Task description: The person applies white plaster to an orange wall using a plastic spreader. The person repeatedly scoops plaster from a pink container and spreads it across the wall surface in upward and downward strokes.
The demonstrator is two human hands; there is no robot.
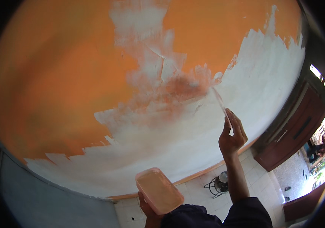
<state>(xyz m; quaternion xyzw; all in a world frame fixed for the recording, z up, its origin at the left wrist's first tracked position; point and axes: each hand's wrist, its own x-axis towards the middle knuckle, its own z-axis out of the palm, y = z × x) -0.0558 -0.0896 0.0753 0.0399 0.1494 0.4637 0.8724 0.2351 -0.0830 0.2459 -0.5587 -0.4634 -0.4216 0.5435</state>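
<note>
Left hand (147, 207) grips a translucent pink rectangular plastic tub (159, 190) of pale putty; right hand (231, 133) pinches a thin flat scraper blade (221, 102) against the orange-and-white wall (75, 76).

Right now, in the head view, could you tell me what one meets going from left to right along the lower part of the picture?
Grey wall → left hand → tub → stand → right hand with scraper → wooden door → doorway.
</note>
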